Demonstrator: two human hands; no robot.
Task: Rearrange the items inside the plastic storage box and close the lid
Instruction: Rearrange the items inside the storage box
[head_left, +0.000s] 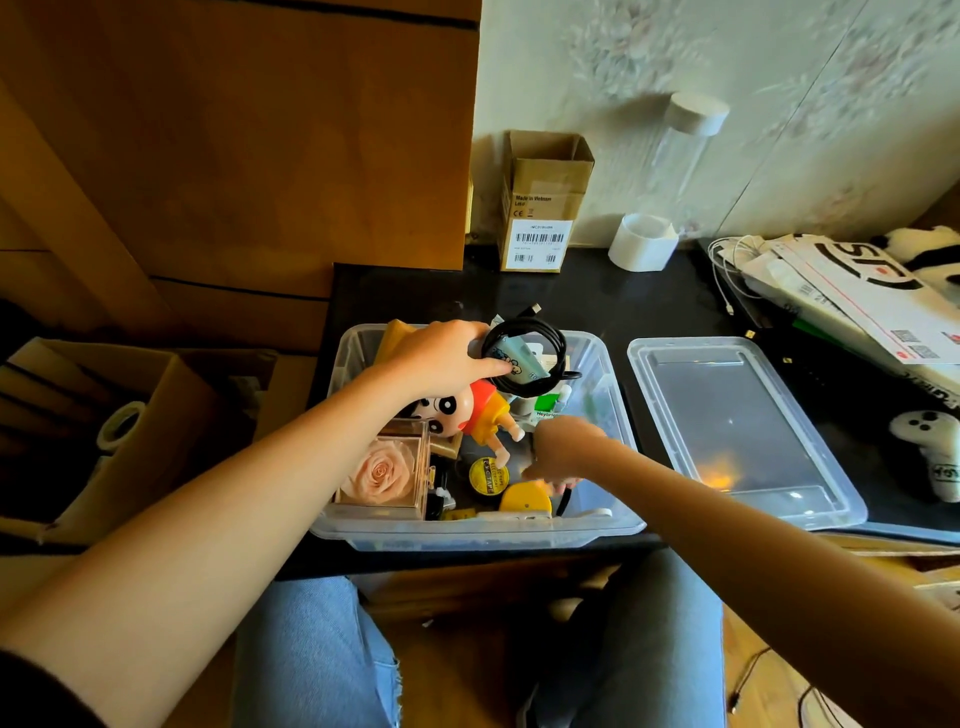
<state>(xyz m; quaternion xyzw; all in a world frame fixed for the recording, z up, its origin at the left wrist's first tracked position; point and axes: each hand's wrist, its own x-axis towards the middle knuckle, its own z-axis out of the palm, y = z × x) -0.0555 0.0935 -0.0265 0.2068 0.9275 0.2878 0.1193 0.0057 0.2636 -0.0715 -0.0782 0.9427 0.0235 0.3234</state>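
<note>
A clear plastic storage box (613, 395) stands on the black table in front of me, lid off. My left hand (441, 358) holds a coiled black cable (550, 358) and a small blue packet (519, 358) above the box's far side. Down in the box's near right part, my right hand (563, 449) curls its fingers over a black cord by a yellow object (524, 501). Inside lie a cartoon boy figure (467, 410), a pink rose in a clear case (384, 473) and a yellow-labelled tape roll (488, 475). The clear lid (737, 426) lies flat to the right of the box.
A small cardboard carton (543, 202), a white tape roll (641, 241) and a tall clear tube (680, 140) stand at the back wall. Papers and white cables (852, 291) pile up at right, with a white game controller (930, 441). An open cardboard box (104, 431) sits at left.
</note>
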